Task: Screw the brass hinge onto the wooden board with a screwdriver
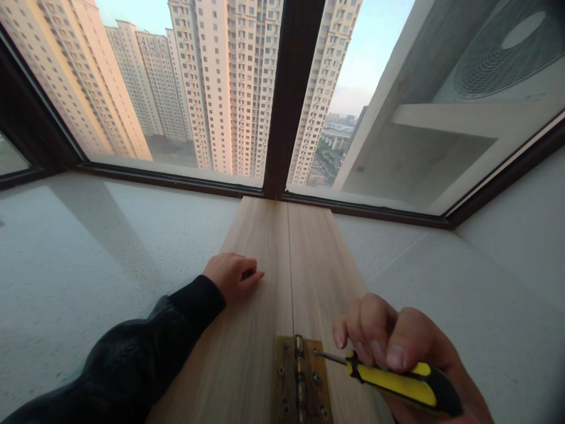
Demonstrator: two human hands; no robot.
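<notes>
Screwdriver [399, 383], yellow-and-black, in right hand's [397, 344] closed grip, tip on brass hinge [302, 380]; left hand [233, 275] curled on board [247, 330].

You have open sill [110, 247] either side of the boards [282, 277], with the window frame [289, 100] blocking ahead.

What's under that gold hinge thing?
Under the brass hinge are two wooden boards, side by side. Its pin sits over the seam between them. The wood right beneath the hinge leaves is covered. The right hand holds a screwdriver at one screw.
</notes>
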